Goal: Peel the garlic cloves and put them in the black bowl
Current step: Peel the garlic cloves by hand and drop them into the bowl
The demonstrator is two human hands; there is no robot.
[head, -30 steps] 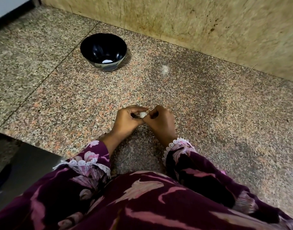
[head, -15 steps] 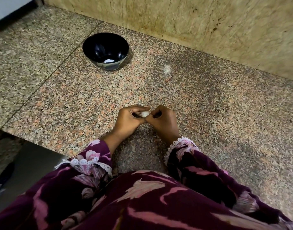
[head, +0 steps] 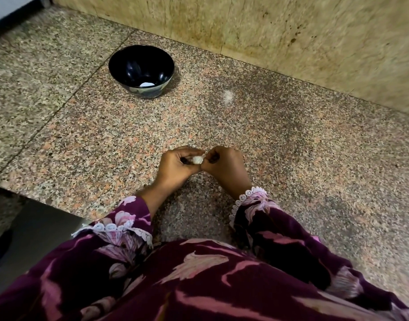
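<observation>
The black bowl (head: 141, 71) sits far left on the granite surface (head: 291, 147), one pale piece already inside. Nearer, the left hand (head: 175, 166) and right hand (head: 224, 164) meet knuckle to knuckle, fingers curled, both pinching one garlic clove (head: 197, 160) — barely changed from a second ago, so peeling looks unfinished and the drop into the bowl is yet to come.

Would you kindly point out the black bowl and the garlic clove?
black bowl (head: 131, 63), head view, on its dark inner wall.
garlic clove (head: 197, 160), head view, on its white middle between both hands.
</observation>
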